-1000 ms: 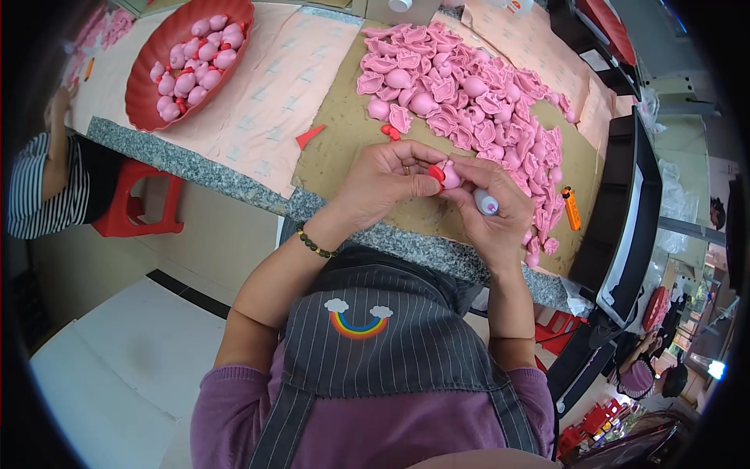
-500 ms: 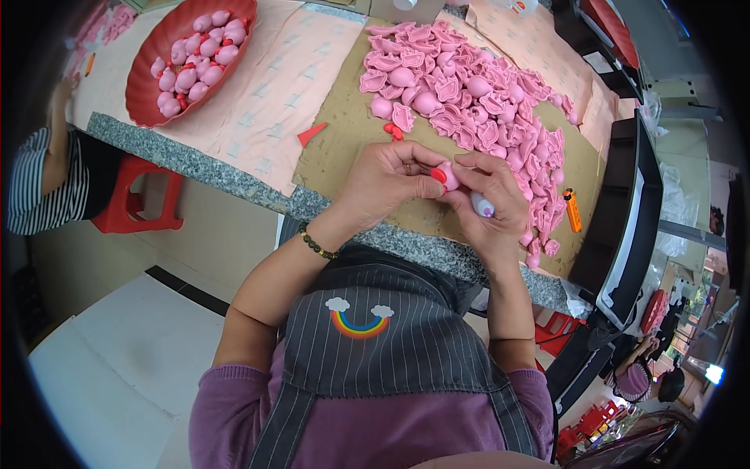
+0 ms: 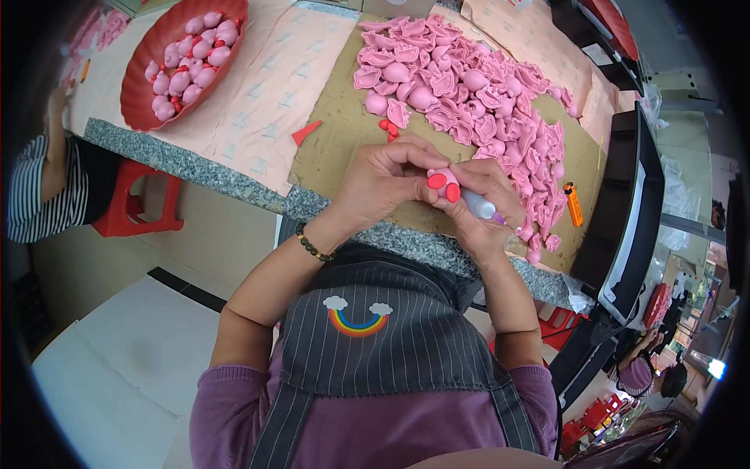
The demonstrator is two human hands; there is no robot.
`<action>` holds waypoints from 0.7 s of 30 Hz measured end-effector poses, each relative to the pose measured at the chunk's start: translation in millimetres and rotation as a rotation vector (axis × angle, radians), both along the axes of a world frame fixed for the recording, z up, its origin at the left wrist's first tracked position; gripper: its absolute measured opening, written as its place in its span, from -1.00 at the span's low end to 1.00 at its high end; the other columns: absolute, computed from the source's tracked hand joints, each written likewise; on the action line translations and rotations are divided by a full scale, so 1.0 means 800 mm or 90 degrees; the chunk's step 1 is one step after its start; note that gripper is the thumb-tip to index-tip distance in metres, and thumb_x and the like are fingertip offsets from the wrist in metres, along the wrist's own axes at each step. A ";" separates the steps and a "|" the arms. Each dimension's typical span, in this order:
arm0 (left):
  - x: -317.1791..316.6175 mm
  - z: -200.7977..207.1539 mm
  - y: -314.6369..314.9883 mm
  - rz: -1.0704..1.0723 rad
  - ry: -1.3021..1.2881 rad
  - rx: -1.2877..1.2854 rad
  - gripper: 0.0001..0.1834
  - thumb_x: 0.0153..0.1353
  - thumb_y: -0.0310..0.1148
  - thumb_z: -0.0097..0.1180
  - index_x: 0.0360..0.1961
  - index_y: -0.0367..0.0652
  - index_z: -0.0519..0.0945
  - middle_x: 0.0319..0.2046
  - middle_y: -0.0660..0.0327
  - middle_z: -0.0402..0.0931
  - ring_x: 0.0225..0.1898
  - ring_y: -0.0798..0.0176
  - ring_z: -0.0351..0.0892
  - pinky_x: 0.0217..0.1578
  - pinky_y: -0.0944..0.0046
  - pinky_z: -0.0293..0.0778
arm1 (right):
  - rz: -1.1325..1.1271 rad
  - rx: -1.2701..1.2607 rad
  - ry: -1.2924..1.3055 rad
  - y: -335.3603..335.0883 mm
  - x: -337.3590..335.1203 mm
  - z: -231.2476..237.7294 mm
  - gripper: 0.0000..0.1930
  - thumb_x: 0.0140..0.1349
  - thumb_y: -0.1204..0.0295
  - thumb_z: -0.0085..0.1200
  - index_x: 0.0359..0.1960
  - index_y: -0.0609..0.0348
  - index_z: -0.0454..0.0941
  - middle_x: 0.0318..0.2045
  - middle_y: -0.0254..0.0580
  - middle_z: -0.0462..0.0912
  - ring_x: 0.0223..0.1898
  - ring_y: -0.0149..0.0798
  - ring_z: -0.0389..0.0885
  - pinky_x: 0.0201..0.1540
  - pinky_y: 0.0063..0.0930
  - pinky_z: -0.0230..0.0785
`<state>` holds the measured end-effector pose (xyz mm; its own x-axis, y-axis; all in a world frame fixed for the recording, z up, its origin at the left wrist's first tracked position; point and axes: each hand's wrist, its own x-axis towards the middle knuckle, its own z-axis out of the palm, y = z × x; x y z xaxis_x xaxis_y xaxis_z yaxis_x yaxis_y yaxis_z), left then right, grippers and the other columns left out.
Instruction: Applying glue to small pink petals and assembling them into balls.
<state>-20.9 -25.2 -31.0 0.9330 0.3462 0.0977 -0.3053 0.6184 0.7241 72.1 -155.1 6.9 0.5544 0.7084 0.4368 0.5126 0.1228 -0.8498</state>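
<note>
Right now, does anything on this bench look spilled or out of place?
Nothing looks spilled. Mildly odd: a red cone lies alone at the left edge of the brown board, apart from the pink heap.

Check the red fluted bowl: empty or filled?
Partly filled: red-trimmed pink pieces cluster inside the red fluted bowl, leaving part of its inside bare.

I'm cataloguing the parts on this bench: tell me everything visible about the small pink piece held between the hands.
The small pink piece is rounded and smooth, plastic- or rubber-looking. Two bright red ovals sit side by side on it, facing the camera. It is held above the brown sheet, with fingers of the left hand and right hand around it, hiding part.
</note>
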 end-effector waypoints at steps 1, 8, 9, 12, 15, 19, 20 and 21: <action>0.000 0.000 0.000 0.000 0.002 0.000 -0.74 -0.05 -0.68 0.18 -0.27 -0.30 0.56 -0.20 0.13 0.49 -0.16 0.33 0.50 -0.13 0.36 0.50 | 0.003 0.003 0.007 -0.001 -0.001 0.000 -0.65 -0.18 0.49 0.34 -0.29 0.31 0.57 -0.37 -0.10 0.55 -0.35 -0.29 0.50 -0.28 -0.50 0.35; 0.001 0.010 0.001 0.023 -0.005 0.124 -0.77 -0.04 -0.70 0.13 -0.31 -0.27 0.55 -0.23 0.13 0.46 0.03 0.08 0.42 0.04 0.20 0.41 | 0.001 0.054 -0.008 -0.002 -0.003 -0.008 -0.67 -0.12 0.48 0.32 -0.27 0.32 0.56 -0.37 -0.10 0.54 -0.36 -0.31 0.49 -0.30 -0.53 0.34; 0.001 0.011 0.001 0.018 -0.008 0.124 -0.78 -0.03 -0.71 0.12 -0.32 -0.27 0.55 -0.22 0.11 0.47 0.04 0.04 0.42 0.04 0.19 0.41 | -0.001 0.054 -0.007 -0.002 -0.003 -0.009 -0.67 -0.12 0.48 0.32 -0.27 0.32 0.56 -0.37 -0.10 0.54 -0.36 -0.31 0.49 -0.30 -0.53 0.34; -0.002 0.012 0.000 0.024 0.016 0.115 -0.80 -0.02 -0.71 0.10 -0.32 -0.29 0.54 -0.22 0.10 0.47 -0.06 0.12 0.50 -0.03 0.25 0.46 | 0.024 0.061 -0.041 -0.001 -0.002 -0.009 -0.66 -0.12 0.58 0.28 -0.23 0.31 0.53 -0.36 -0.05 0.53 -0.35 -0.25 0.56 -0.32 -0.51 0.41; -0.002 0.012 -0.001 0.030 0.017 0.110 -0.81 -0.01 -0.70 0.11 -0.32 -0.29 0.54 -0.22 0.10 0.48 -0.14 0.22 0.53 -0.09 0.31 0.49 | 0.019 0.082 -0.041 0.000 -0.002 -0.009 -0.66 -0.12 0.58 0.29 -0.23 0.31 0.53 -0.36 -0.04 0.53 -0.35 -0.25 0.55 -0.33 -0.50 0.41; -0.002 0.012 -0.002 0.032 0.017 0.097 -0.81 -0.01 -0.69 0.11 -0.32 -0.30 0.55 -0.22 0.11 0.49 -0.19 0.31 0.53 -0.14 0.35 0.51 | 0.003 0.071 -0.022 0.000 -0.004 -0.011 -0.67 -0.13 0.55 0.30 -0.26 0.31 0.55 -0.37 -0.07 0.53 -0.37 -0.29 0.52 -0.34 -0.53 0.37; -0.003 0.012 -0.002 0.027 0.024 0.086 -0.81 -0.01 -0.69 0.12 -0.31 -0.30 0.55 -0.23 0.11 0.49 -0.20 0.31 0.53 -0.14 0.35 0.51 | -0.011 0.072 -0.009 0.000 -0.005 -0.011 -0.67 -0.14 0.51 0.32 -0.28 0.32 0.57 -0.39 -0.10 0.53 -0.39 -0.33 0.47 -0.35 -0.56 0.32; -0.003 0.012 -0.001 0.021 0.030 0.076 -0.80 -0.02 -0.69 0.12 -0.31 -0.30 0.55 -0.23 0.11 0.50 -0.20 0.31 0.54 -0.15 0.36 0.50 | -0.011 0.072 -0.009 0.000 -0.006 -0.011 -0.67 -0.14 0.51 0.32 -0.28 0.32 0.57 -0.39 -0.10 0.53 -0.39 -0.33 0.47 -0.35 -0.56 0.32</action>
